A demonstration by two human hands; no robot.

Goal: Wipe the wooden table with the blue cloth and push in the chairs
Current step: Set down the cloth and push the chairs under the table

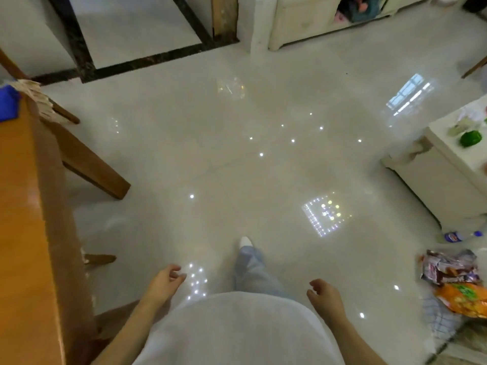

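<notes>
The wooden table runs along the left edge of the head view. The blue cloth lies on its far end, partly cut off by the frame. A wooden chair with a pale seat cushion stands at the table's far end, mostly tucked under. Part of another chair shows beneath the table's near side. My left hand hangs beside the table with loosely curled fingers, holding nothing. My right hand hangs at my right side, also loosely curled and holding nothing.
Glossy white tiled floor spreads ahead. A white low cabinet with a green object stands at the right, with a bottle and snack bags on the floor beside it. A cream cabinet stands at the back.
</notes>
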